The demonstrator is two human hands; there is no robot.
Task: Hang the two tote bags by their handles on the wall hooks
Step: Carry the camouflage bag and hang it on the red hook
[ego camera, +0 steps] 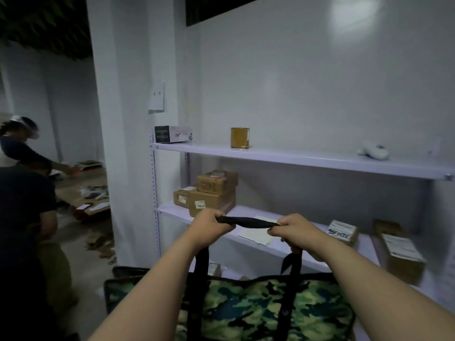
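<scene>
A green camouflage tote bag with black trim hangs low in the frame, in front of a shelf unit. Its black handle is stretched level between my two hands. My left hand is closed on the handle's left end and my right hand on its right end. The black straps run down from each fist to the bag. Only one tote bag shows. No wall hook is in sight.
A white metal shelf unit stands against the white wall, holding cardboard boxes, a yellow tin and a white object. A white pillar rises at left. Two people stand at far left by a cluttered floor.
</scene>
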